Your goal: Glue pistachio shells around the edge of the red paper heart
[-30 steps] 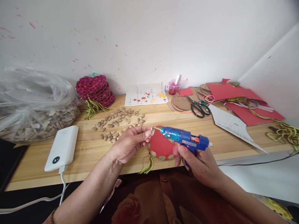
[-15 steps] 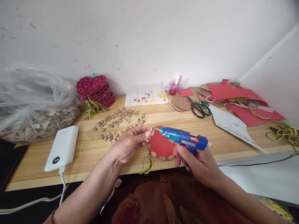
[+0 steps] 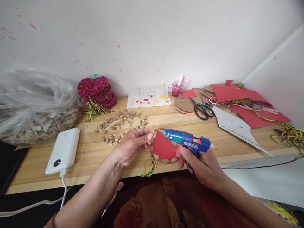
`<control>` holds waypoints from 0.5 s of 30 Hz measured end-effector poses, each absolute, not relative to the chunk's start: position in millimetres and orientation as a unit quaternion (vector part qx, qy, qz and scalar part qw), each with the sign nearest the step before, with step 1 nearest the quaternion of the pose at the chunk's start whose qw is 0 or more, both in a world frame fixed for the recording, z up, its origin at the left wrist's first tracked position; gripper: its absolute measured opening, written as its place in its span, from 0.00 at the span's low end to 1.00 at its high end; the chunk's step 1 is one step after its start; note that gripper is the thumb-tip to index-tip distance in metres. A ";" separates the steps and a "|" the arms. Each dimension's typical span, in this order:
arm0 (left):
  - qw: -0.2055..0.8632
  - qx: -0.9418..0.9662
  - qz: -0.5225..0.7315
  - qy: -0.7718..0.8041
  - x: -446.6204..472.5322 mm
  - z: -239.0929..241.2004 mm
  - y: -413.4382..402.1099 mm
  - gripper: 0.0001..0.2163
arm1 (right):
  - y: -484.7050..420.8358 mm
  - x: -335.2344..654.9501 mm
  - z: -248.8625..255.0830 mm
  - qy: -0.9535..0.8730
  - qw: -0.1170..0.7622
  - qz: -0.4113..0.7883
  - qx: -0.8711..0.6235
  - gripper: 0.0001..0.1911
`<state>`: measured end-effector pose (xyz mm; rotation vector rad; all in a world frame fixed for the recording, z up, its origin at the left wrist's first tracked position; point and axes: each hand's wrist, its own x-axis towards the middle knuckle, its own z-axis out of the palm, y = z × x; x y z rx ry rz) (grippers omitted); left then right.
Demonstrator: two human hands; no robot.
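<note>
My left hand (image 3: pixel 133 144) pinches a peanut shell (image 3: pixel 154 134) between thumb and fingertips. My right hand (image 3: pixel 201 166) grips a blue hot glue gun (image 3: pixel 182 138), its nozzle pointing left and right by the shell; I cannot tell whether they touch. Below both lies a red disc (image 3: pixel 164 148) with peanut shells (image 3: pixel 164 161) along its edge, partly hidden by the gun and my hands. A yellow-green tassel (image 3: pixel 150 169) hangs from its lower left side. Loose peanut shells (image 3: pixel 121 118) are scattered beyond my left hand.
A plastic bag of shells (image 3: pixel 40 117) and a white power bank (image 3: pixel 63 150) stand left. Purple shell-covered pieces (image 3: pixel 97 95) are stacked behind. Scissors (image 3: pixel 201 110), red card (image 3: pixel 258 115), a pink cup (image 3: pixel 176 90) and a paper sheet (image 3: pixel 140 95) lie farther back.
The glue gun's rear end has dropped slightly and its nozzle sits a touch farther from the shell's face. The left hand has barely moved.
</note>
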<state>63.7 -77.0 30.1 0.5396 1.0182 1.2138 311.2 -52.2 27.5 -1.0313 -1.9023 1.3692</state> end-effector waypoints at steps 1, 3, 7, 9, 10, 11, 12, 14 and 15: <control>0.671 0.236 0.540 0.449 63.5 29.7 -77.0 0.14 | -52.2 311.4 27.5 -0.709 0.290 0.513 -0.388 0.20; 0.674 0.227 0.545 0.444 63.3 29.1 -76.7 0.14 | -52.5 312.1 28.0 -0.702 0.298 0.515 -0.392 0.20; 0.682 0.202 0.554 0.433 63.3 29.5 -75.3 0.15 | -55.0 314.0 30.8 -0.710 0.291 0.521 -0.373 0.20; 0.686 0.196 0.554 0.429 63.5 30.1 -74.8 0.15 | -56.4 314.8 31.7 -0.718 0.282 0.525 -0.360 0.19; 0.687 0.196 0.552 0.429 63.6 30.3 -74.7 0.14 | -56.8 314.9 32.0 -0.720 0.279 0.526 -0.357 0.19; 0.688 0.196 0.551 0.429 63.6 30.4 -74.6 0.14 | -57.1 314.9 32.2 -0.722 0.276 0.526 -0.355 0.19; 0.689 0.196 0.551 0.430 63.6 30.4 -74.5 0.14 | -57.1 314.7 32.4 -0.722 0.275 0.526 -0.354 0.19; 0.689 0.194 0.550 0.430 63.6 30.0 -74.4 0.14 | -57.0 314.0 33.1 -0.723 0.273 0.528 -0.353 0.19; 0.689 0.194 0.550 0.430 63.5 29.8 -74.4 0.14 | -56.9 313.5 33.6 -0.722 0.273 0.529 -0.352 0.18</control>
